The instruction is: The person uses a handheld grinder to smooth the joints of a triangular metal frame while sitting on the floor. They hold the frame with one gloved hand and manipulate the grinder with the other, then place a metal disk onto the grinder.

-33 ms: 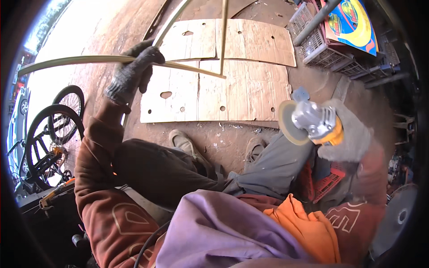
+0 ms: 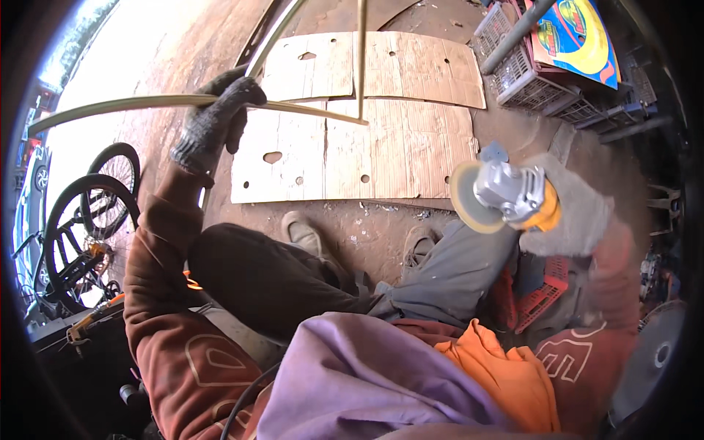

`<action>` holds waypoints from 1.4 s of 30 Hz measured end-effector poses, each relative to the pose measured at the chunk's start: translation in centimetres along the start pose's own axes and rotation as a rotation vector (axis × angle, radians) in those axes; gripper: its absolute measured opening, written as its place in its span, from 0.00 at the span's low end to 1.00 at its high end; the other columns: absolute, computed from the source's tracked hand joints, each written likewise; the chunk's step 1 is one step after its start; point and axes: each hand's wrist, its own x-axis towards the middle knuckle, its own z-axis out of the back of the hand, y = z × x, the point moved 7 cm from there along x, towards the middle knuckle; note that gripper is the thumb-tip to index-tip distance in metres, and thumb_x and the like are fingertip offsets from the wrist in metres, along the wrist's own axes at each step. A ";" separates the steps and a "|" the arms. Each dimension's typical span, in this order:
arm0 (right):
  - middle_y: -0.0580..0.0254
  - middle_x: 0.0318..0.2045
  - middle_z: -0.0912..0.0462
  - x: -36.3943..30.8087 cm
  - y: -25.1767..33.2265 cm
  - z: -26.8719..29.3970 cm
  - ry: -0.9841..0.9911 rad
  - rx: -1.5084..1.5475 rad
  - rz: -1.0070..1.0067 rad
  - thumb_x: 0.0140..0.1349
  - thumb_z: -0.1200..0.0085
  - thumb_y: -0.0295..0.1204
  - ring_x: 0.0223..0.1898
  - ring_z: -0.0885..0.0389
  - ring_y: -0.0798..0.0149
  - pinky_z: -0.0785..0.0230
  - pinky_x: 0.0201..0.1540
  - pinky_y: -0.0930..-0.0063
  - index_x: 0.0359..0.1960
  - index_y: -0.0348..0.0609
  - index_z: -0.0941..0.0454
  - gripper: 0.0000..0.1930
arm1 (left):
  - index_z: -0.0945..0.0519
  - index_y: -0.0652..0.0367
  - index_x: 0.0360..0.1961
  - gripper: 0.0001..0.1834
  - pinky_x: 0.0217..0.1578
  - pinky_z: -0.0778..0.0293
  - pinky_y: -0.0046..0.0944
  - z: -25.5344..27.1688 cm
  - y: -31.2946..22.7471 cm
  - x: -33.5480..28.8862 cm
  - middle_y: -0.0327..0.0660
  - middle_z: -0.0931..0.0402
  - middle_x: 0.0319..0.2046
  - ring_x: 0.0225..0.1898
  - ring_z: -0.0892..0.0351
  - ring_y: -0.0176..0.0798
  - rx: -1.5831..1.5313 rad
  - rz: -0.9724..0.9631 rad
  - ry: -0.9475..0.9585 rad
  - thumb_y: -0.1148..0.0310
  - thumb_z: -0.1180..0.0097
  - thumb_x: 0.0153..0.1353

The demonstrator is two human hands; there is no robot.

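Over floor [image 2: 370,246] with cardboard [image 2: 403,150] | clenching metal frame [image 2: 132,101] in left hand [image 2: 216,121], jutting out both sides, near cardboard's left edge | clasping angle grinder [image 2: 513,194] in right hand [image 2: 579,209], near cardboard's right edge

Grinder [image 2: 513,192]: silver and yellow. Disc [image 2: 464,199]: pale tan. Frame [image 2: 136,102]: pale yellowish. Left glove [image 2: 213,126]: dark grey; right glove [image 2: 579,209]: lighter grey. Sleeves [image 2: 165,308]: brownish red, pale outline pattern. Trousers [image 2: 253,271]: dark grey. Lilac cloth [image 2: 359,374]; orange cloth [image 2: 506,374]. Cardboard [image 2: 411,147]: light brown. Tyres [image 2: 94,180]: black. Sign [image 2: 576,44]: blue, yellow, red.
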 end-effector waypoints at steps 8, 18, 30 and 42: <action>0.49 0.34 0.16 10.9 -1.0 4.1 -0.156 -0.917 0.243 0.47 0.32 0.35 0.36 0.15 0.43 0.21 0.38 0.54 0.48 0.48 0.26 0.25 | 0.30 0.71 0.62 0.26 0.08 0.44 0.26 -1.2 3.6 0.0 0.40 0.19 0.33 0.11 0.36 0.23 0.069 0.090 0.014 0.63 0.44 0.70; 0.55 0.47 0.20 19.5 -5.8 -15.6 -0.190 0.586 0.083 0.47 0.27 0.30 0.49 0.19 0.61 0.24 0.50 0.65 0.57 0.44 0.34 0.36 | 0.22 0.69 0.51 0.22 0.09 0.44 0.27 -1.9 8.4 -2.1 0.39 0.23 0.20 0.09 0.38 0.25 -0.008 0.164 -0.292 0.57 0.45 0.71; 0.59 0.46 0.20 22.9 -3.4 -31.1 -0.071 1.479 -0.072 0.50 0.26 0.28 0.46 0.20 0.67 0.25 0.50 0.69 0.56 0.43 0.36 0.35 | 0.20 0.63 0.46 0.23 0.09 0.46 0.29 2.6 13.9 -4.3 0.36 0.33 0.11 0.07 0.39 0.30 0.054 0.406 -0.602 0.50 0.47 0.70; 0.61 0.44 0.21 24.3 -7.1 -35.2 -0.086 1.404 -0.193 0.50 0.26 0.28 0.44 0.20 0.68 0.23 0.48 0.70 0.52 0.45 0.34 0.31 | 0.22 0.62 0.43 0.22 0.08 0.46 0.30 1.6 15.1 -5.7 0.33 0.38 0.10 0.07 0.41 0.29 -0.139 0.525 -0.666 0.51 0.48 0.71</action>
